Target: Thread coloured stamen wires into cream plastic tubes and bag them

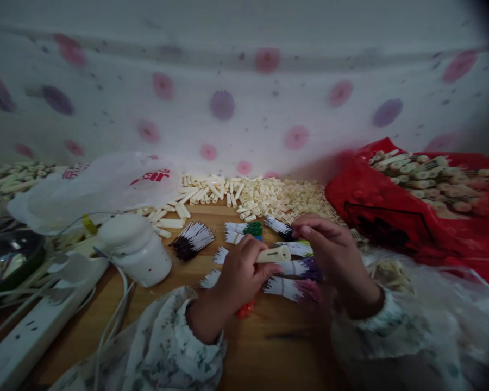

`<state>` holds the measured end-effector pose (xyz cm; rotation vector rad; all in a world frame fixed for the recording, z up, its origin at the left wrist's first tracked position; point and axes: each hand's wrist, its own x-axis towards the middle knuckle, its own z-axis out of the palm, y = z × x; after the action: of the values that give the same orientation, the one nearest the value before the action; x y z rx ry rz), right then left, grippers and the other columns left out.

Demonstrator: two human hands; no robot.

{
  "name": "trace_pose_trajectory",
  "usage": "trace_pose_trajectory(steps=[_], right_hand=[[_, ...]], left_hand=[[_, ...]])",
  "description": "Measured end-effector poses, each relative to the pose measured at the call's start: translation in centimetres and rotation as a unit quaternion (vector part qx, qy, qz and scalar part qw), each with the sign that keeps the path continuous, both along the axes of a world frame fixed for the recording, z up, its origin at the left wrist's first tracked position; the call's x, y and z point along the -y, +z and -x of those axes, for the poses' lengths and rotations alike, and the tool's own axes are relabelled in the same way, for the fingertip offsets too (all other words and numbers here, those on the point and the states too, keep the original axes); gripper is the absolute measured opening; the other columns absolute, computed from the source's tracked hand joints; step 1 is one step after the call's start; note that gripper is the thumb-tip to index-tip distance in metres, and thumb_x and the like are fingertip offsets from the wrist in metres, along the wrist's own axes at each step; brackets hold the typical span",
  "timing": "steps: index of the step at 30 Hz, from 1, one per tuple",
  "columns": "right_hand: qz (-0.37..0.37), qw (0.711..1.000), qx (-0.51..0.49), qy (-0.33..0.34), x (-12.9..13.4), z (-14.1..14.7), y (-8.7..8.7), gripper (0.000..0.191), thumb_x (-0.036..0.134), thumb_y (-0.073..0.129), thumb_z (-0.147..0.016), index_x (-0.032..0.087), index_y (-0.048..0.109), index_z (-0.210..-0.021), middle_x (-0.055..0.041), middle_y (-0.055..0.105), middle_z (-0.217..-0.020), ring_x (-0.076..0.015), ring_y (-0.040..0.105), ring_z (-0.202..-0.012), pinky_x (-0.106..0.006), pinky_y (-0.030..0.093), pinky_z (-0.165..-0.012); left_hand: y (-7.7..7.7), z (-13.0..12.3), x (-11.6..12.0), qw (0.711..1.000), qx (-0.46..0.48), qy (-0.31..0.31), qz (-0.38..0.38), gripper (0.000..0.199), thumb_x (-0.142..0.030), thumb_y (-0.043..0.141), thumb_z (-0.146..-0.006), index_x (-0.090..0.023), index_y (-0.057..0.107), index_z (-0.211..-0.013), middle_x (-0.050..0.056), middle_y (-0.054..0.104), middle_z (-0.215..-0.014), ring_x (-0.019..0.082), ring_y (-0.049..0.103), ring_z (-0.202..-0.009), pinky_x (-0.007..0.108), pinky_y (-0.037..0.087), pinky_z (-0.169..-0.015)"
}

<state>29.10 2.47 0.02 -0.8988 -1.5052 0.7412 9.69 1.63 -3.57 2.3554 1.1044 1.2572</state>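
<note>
My left hand (244, 269) is closed around a cream plastic tube (274, 254), whose slotted, open end points right. Over to the right, my right hand (336, 255) has thumb and fingertips pressed together at a bundle of thin black-ended pieces (280, 227). Whether something sits in that pinch is too dark and small to tell. Around both hands lie bundles of thin white pieces with coloured ends: a green bundle (252, 228), a purple bundle (301, 268) and a pink bundle (295, 290). Red ends (245, 308) show below my left hand, which partly covers several bundles.
A loose black-and-white bundle (193, 239) lies beside a white jar (136, 250). Cream tubes and small parts (269, 198) are heaped along the back. A red bag (383, 228) of filled tubes stands right. At left are a power strip (41, 331), cables and a metal bowl (14, 250).
</note>
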Motion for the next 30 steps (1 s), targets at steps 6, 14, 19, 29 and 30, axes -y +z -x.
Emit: trace_pose_trajectory(steps=[6, 14, 19, 29, 30], right_hand=[[0.017, 0.859, 0.512, 0.028, -7.4, 2.5, 1.5, 0.019, 0.020, 0.055, -0.083, 0.019, 0.072, -0.091, -0.0037, 0.072, -0.089, -0.0154, 0.063, -0.080, -0.025, 0.045, -0.073], [0.051, 0.747, 0.662, 0.018, -11.6, 7.2, -1.6, 0.016, 0.022, 0.061, -0.077, 0.019, 0.073, -0.088, -0.0083, 0.072, -0.092, -0.0221, 0.065, -0.089, -0.027, 0.045, -0.073], [0.076, 0.710, 0.701, 0.006, -11.3, 8.0, -2.1, 0.023, 0.033, 0.056, -0.089, 0.014, 0.066, -0.096, -0.0079, 0.067, -0.100, -0.0193, 0.062, -0.094, -0.037, 0.049, -0.082], [0.084, 0.720, 0.689, -0.025, -10.3, 6.7, -1.0, 0.021, 0.023, 0.052, -0.084, 0.012, 0.069, -0.091, -0.0140, 0.070, -0.093, -0.0232, 0.065, -0.088, -0.031, 0.046, -0.071], [0.080, 0.725, 0.683, -0.027, -9.8, 6.0, -0.7, 0.021, 0.021, 0.052, -0.082, 0.012, 0.070, -0.089, -0.0151, 0.070, -0.092, -0.0240, 0.065, -0.086, -0.030, 0.044, -0.069]], left_hand=[[-0.5, -0.5, 0.4, 0.995, -0.093, -0.041, -0.017, 0.024, -0.031, 0.055, -0.089, -0.017, 0.058, -0.069, 0.001, 0.055, -0.066, 0.016, 0.052, -0.063, 0.027, 0.032, -0.056], [-0.3, 1.1, -2.2, 0.979, -0.185, 0.057, 0.059, 0.014, -0.017, 0.055, -0.084, -0.020, 0.066, -0.092, 0.005, 0.065, -0.095, 0.022, 0.059, -0.090, 0.032, 0.045, -0.079], [-1.3, 2.0, -3.8, 0.961, -0.242, 0.089, 0.094, 0.027, -0.015, 0.052, -0.084, -0.016, 0.063, -0.108, 0.012, 0.061, -0.119, 0.028, 0.051, -0.117, 0.043, 0.037, -0.102], [-2.5, 2.4, -4.9, 0.953, -0.269, 0.086, 0.108, 0.036, -0.036, 0.058, -0.086, -0.025, 0.059, -0.120, 0.011, 0.052, -0.135, 0.033, 0.044, -0.126, 0.051, 0.033, -0.103], [-2.4, 2.4, -4.9, 0.955, -0.265, 0.088, 0.103, 0.034, -0.037, 0.060, -0.084, -0.025, 0.061, -0.117, 0.011, 0.055, -0.132, 0.033, 0.047, -0.123, 0.051, 0.034, -0.101]])
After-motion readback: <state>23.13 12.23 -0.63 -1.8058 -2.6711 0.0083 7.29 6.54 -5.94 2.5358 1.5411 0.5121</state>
